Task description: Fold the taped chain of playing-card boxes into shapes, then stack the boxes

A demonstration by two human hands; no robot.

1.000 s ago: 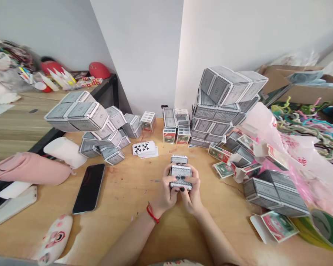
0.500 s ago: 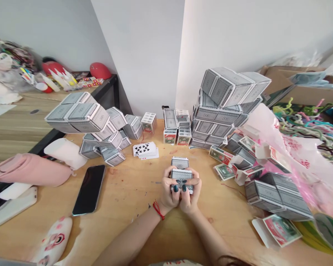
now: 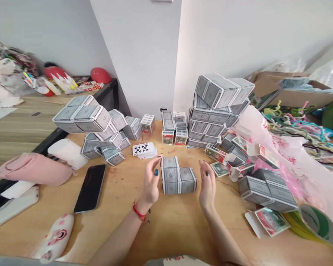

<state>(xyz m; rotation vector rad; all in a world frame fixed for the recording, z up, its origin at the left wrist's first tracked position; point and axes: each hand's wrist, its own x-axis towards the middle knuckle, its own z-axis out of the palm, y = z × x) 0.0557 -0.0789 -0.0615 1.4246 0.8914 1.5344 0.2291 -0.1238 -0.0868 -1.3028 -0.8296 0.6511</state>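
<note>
Two grey-patterned card packs (image 3: 177, 179) lie side by side on the wooden table (image 3: 122, 207), forming an L shape. My left hand (image 3: 151, 183) hovers just left of them, fingers stretched out, holding nothing. My right hand (image 3: 207, 184) is just right of the packs, fingers also spread and empty. Neither hand touches the packs. A loose fan of playing cards (image 3: 144, 149) lies a little beyond them.
Stacks of grey card packs stand at the back left (image 3: 91, 122) and back right (image 3: 216, 107). Small boxed decks (image 3: 173, 129) sit by the wall. A black phone (image 3: 90, 187) and pink pouch (image 3: 33, 173) lie left. Pink plastic (image 3: 280, 151) and tape roll (image 3: 319, 223) sit right.
Both hands were closed round a card pack; now they have let go and drawn apart. The pack rests on the table beside another one.
</note>
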